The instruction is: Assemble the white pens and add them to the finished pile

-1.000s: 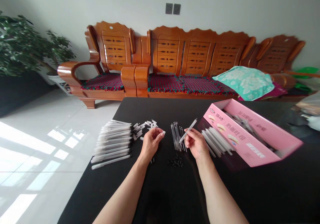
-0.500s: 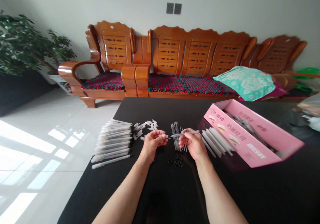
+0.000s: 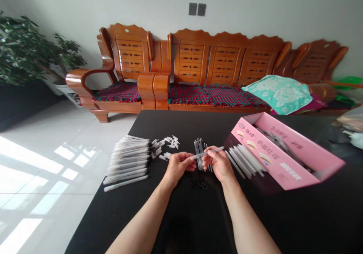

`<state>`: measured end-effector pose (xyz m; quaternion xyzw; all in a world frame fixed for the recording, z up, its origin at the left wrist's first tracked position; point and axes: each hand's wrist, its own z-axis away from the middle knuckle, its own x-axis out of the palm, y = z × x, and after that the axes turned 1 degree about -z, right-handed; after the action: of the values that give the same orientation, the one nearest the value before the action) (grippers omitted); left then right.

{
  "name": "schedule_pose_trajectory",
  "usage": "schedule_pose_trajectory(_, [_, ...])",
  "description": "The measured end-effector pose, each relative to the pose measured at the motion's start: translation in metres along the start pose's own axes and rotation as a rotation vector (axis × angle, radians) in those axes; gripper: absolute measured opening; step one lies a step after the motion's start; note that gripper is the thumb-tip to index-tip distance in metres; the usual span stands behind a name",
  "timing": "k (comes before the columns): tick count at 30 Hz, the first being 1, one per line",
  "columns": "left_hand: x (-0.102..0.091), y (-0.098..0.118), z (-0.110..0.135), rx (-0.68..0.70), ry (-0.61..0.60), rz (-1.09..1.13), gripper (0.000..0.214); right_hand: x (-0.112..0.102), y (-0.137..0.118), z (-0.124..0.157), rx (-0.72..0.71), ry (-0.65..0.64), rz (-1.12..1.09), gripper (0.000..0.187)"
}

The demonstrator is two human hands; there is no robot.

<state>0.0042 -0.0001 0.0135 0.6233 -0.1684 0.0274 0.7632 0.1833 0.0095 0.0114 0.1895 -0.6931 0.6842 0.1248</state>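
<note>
Plastic, frosted and slim, the pen barrel (image 3: 209,152) bridges my hands: my right hand (image 3: 219,164) pinches its middle, and my left hand (image 3: 179,167) closes its fingertips on the left end. Thin refills (image 3: 199,147) and small black tips (image 3: 199,185) lie just beneath on the glossy black table (image 3: 198,223). Finished pens (image 3: 127,161) lie in a row to the left, and a pink cardboard box (image 3: 283,163) sits to the right.

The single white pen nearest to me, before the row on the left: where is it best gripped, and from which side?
Pinch the single pen at mid-barrel, from above. It lies flat on the black table, slightly apart from the row of pens, and its near side is free, so that side seems best.
</note>
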Motion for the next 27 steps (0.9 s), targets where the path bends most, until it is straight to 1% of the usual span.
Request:
schedule_pose_trajectory(4, [0.002, -0.006, -0.001, 0.039, -0.011, -0.057, 0.04, 0.001, 0.001, 0.0, -0.002, 0.033, 0.019, 0.019])
schedule_pose_trajectory(8, [0.008, -0.011, -0.002, 0.137, 0.015, -0.131, 0.035, 0.0, 0.001, 0.0, 0.03, 0.054, -0.008, 0.02])
schedule_pose_trajectory(14, [0.019, -0.007, 0.009, 0.332, 0.112, -0.5, 0.021, -0.005, -0.001, 0.0, 0.094, 0.085, -0.047, 0.022])
schedule_pose_trajectory(16, [0.021, -0.004, 0.011, 0.362, 0.12, -0.526, 0.02, -0.005, 0.0, 0.0, 0.089, 0.089, -0.06, 0.022])
schedule_pose_trajectory(19, [0.021, 0.001, 0.01, 0.372, 0.1, -0.5, 0.02, -0.003, 0.002, 0.0, 0.073, 0.1, -0.068, 0.022])
schedule_pose_trajectory(21, [0.015, 0.006, 0.008, 0.391, 0.102, -0.519, 0.019, -0.003, 0.002, -0.001, 0.057, 0.096, -0.075, 0.025])
schedule_pose_trajectory(23, [0.003, 0.015, 0.006, 0.42, 0.144, -0.594, 0.019, -0.005, 0.0, -0.002, 0.029, 0.094, -0.091, 0.03])
schedule_pose_trajectory(25, [-0.017, 0.028, 0.008, 0.435, 0.22, -0.698, 0.018, -0.008, -0.002, -0.003, -0.01, 0.117, -0.112, 0.033])
schedule_pose_trajectory(27, [-0.043, 0.045, 0.015, 0.42, 0.297, -0.795, 0.02, -0.011, -0.003, -0.004, -0.037, 0.148, -0.126, 0.033])
